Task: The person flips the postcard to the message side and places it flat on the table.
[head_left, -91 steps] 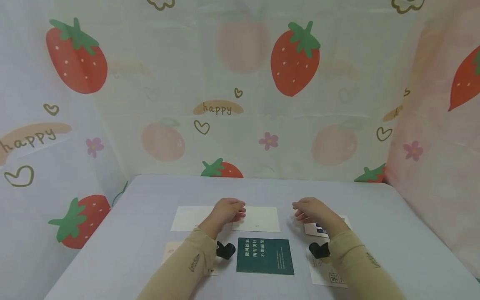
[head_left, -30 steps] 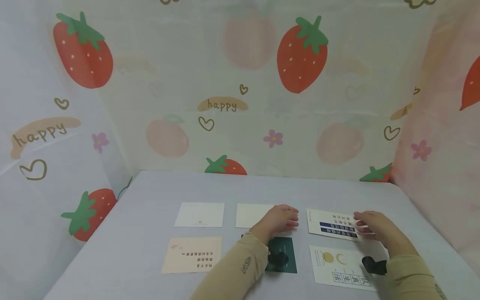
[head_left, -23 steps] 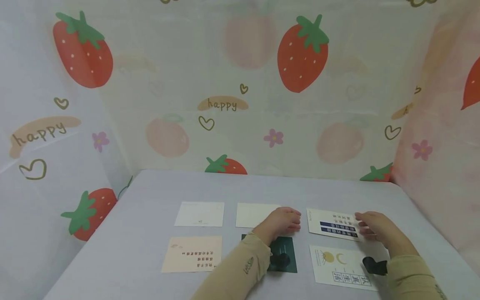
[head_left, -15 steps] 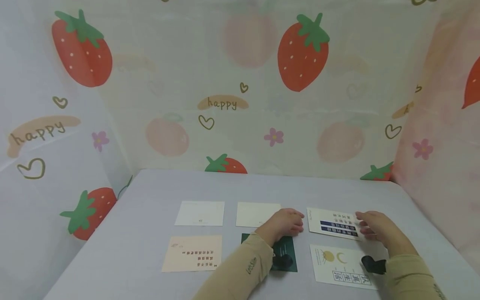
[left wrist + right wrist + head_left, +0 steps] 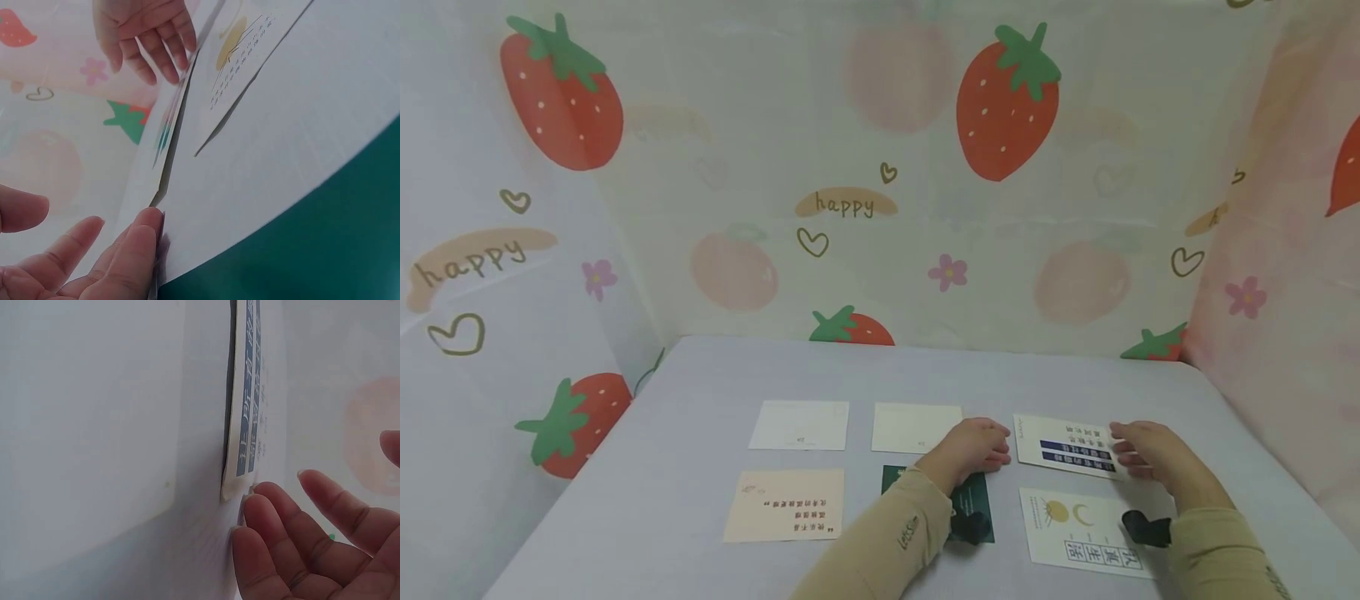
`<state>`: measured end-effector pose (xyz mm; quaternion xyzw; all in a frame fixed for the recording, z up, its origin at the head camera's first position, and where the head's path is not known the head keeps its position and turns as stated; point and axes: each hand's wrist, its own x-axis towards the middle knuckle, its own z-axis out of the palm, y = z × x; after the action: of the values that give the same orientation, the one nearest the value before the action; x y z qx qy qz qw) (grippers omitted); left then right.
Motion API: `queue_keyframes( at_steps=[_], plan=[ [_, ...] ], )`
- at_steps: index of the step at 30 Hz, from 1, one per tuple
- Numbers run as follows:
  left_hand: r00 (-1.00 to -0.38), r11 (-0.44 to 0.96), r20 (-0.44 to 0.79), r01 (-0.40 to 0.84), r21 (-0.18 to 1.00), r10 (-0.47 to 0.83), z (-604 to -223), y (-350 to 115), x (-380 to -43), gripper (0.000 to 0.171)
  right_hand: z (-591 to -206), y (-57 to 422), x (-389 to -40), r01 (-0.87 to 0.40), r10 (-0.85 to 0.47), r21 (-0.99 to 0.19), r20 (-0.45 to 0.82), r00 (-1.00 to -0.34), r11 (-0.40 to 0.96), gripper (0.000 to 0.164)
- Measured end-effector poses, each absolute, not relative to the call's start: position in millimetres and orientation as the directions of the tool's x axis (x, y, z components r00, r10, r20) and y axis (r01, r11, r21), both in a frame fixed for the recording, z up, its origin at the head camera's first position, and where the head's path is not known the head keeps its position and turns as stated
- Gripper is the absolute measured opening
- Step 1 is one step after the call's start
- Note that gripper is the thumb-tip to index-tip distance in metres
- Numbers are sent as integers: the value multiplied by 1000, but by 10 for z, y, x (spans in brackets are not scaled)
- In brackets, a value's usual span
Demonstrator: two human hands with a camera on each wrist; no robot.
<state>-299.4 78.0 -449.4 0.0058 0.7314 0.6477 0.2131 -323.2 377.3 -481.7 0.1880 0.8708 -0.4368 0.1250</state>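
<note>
Six-odd cards aside, the nearest is a white card with dark blue bands [image 5: 1063, 446], lying flat between my hands. My left hand [image 5: 973, 447] is near its left end, over the right side of a cream card [image 5: 906, 427]. In the left wrist view the left hand's fingers [image 5: 128, 262] are loosely extended, tips close to the banded card's end; contact is unclear. At the banded card's right end is my right hand [image 5: 1157, 458], thumb apart and fingers relaxed. The right wrist view shows its fingertips [image 5: 265, 519] beside the card's corner; neither hand grips anything.
A white card [image 5: 799, 426] and a pinkish printed card [image 5: 784, 505] lie on the left. My left forearm partly covers a dark green card [image 5: 977, 500]. A sun-and-moon card [image 5: 1052, 529] lies front right. Patterned cloth [image 5: 865, 275] hangs behind the white table [image 5: 625, 500].
Compared with 3 seconds ago, both hands have moved right, so the banded card shows between them. Over the last second the left hand has edged slightly right; the right hand has barely moved.
</note>
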Motion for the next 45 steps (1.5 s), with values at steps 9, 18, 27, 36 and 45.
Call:
queue_keyframes(
  at_steps=[9,18,27,36,45],
  plan=[
    [-908,151,-321,-289,945,270,-4483,820,-2993,22,-4866,3812,-3257,445,238,-713,-378,-895,542,76],
    [-905,165,-337,-302,939,261,-4479,862,-2991,20,-4840,3772,-3234,446,239,-710,-378,-894,545,76],
    [-898,129,-340,-315,940,279,-4493,862,-3004,19,-4757,3695,-3202,450,242,-716,-380,-893,533,71],
    [-891,74,-358,-351,933,279,-4511,882,-3017,20,-4726,3668,-3172,441,238,-716,-373,-897,541,70],
    [-900,83,-365,-356,931,239,-4484,911,-2986,13,-4796,3700,-3192,421,219,-743,-361,-907,521,68]
  ],
)
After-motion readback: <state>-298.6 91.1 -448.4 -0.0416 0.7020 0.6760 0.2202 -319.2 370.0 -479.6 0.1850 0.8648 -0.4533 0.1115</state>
